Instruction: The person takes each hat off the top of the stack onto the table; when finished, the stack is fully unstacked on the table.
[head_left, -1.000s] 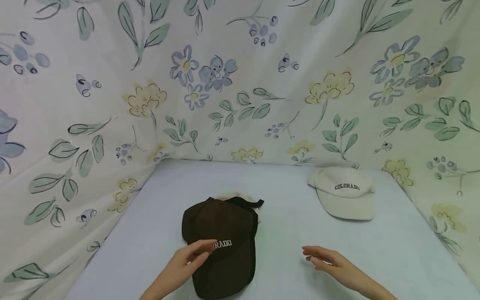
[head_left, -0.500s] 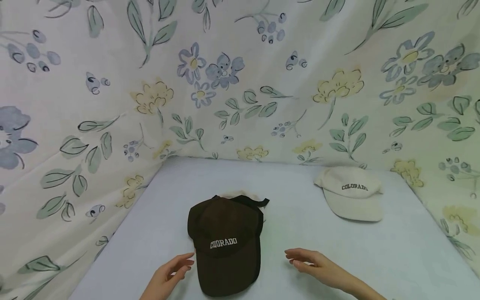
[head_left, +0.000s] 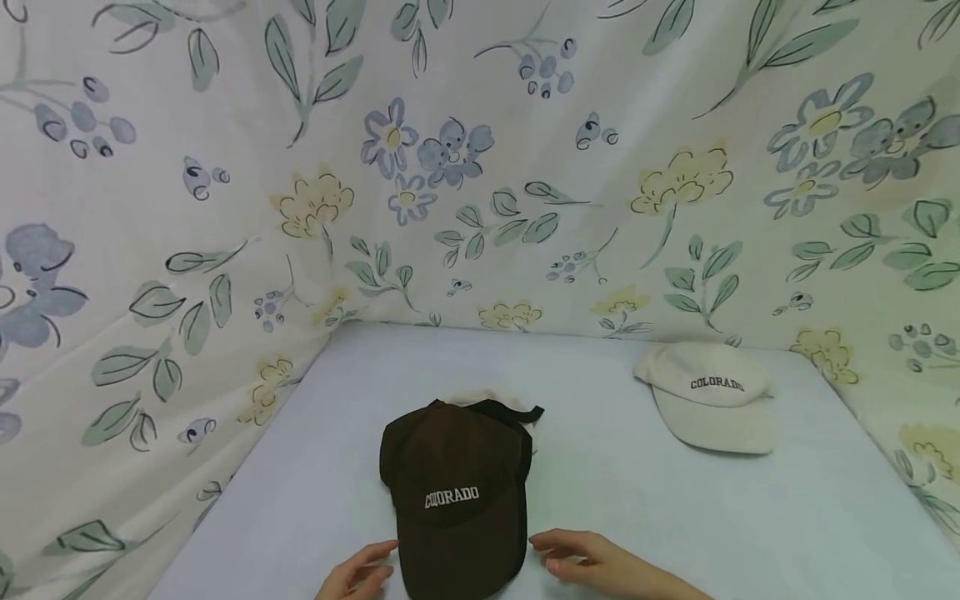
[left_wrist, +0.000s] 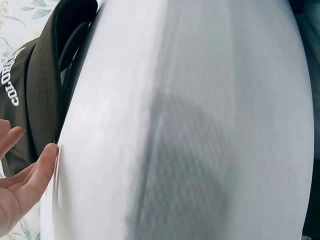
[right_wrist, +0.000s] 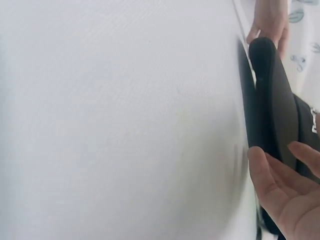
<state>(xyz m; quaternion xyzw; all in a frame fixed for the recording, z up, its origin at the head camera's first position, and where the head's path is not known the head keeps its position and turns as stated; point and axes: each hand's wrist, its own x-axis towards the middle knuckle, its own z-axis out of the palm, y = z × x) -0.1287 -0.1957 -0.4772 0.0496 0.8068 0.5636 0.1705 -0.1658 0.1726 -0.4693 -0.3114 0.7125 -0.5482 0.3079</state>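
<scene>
A dark brown baseball cap (head_left: 453, 454) with white COLORADO lettering lies left of centre in the head view, its brim toward me. Behind it peeks a cream fabric edge (head_left: 491, 396), mostly hidden under the brown cap. My left hand (head_left: 358, 575) is at the left edge of the brim, fingertips at or very near it. On the other side, my right hand (head_left: 592, 560) has its fingertips close by the brim's right edge; contact cannot be told. Both hands have loosely bent fingers and grip nothing. The brim (left_wrist: 45, 85) shows beside my fingers in the left wrist view.
A cream COLORADO cap (head_left: 708, 396) lies at the back right of the white table (head_left: 600, 467), brim toward me. A floral curtain (head_left: 525, 167) hangs behind the table and along its sides.
My left hand has moved off the brown cap's front to the brim's left side. My right hand has come leftward to the brim's right side. The caps stay in place on the table.
</scene>
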